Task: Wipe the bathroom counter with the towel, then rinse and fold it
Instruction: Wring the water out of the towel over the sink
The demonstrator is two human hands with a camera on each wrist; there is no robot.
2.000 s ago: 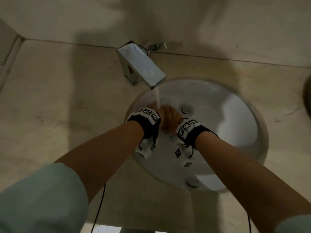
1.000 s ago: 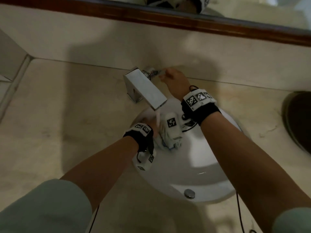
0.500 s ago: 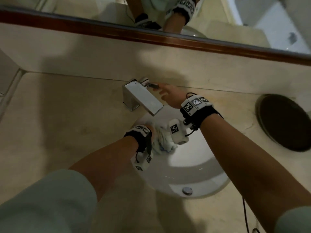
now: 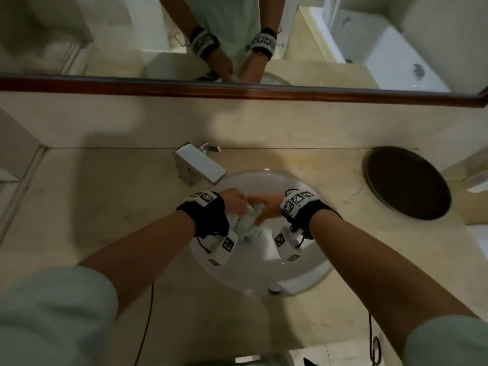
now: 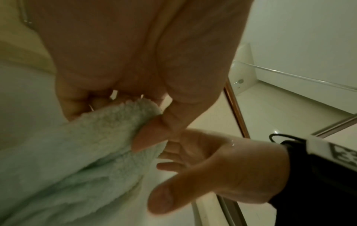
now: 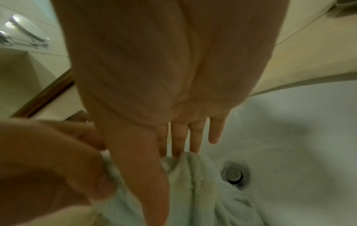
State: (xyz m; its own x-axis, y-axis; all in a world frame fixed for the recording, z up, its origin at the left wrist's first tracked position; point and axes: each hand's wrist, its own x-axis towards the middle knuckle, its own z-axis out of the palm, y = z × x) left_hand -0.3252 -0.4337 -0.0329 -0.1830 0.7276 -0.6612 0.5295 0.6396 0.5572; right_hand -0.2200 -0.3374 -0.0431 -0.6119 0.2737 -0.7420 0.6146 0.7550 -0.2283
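While the left hand point(image 4: 235, 200) clenches the bunched pale-green towel point(image 4: 247, 221) over the white basin point(image 4: 298, 273), the right hand point(image 4: 266, 207) comes in with fingers straight, their tips just touching the cloth's top edge, so only one hand really has it. That is where I'd guess trouble lies: the towel looks wet and heavy, and if it is wrung or lifted on that single grip a loose end could slip down into the bowl, toward the drain plug point(image 6: 234, 175) that sits just beside the hanging folds. Lifting it away without squeezing it first would likely drip water across the beige counter point(image 4: 105, 196), undoing the wiping. No water runs from the square chrome faucet point(image 4: 199, 165) at about eleven o'clock from the hands; its spout juts over the bowl's rim, close enough to knock a knuckle on. At two o'clock, well apart, a dark round tray point(image 4: 406, 182) lies on the counter. At twelve o'clock the wood-framed mirror point(image 4: 105, 35) reflects both wrists. Cables trail from the wrist bands near the counter's front edge and could snag.
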